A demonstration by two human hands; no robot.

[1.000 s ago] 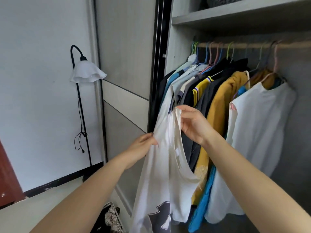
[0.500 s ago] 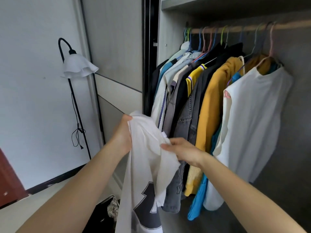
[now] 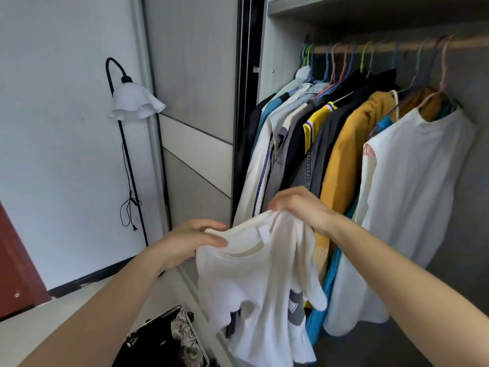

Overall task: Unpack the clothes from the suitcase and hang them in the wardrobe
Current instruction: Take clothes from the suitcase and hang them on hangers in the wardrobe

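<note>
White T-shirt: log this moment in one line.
white T-shirt: off rail, no hanger seen | left hand: grips collar | right hand: grips collar | suitcase: open below

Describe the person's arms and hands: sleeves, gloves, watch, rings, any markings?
Both arms are bare. The left forearm and right forearm show no sleeve up to the frame edge. The left hand and right hand are ungloved. No watch or bracelet at either wrist, and no rings on the fingers in view. No tattoos or markings visible.

The lamp (image 3: 133, 102) stands left of the wardrobe (image 3: 275, 56); the suitcase (image 3: 161, 340) lies below.
</note>
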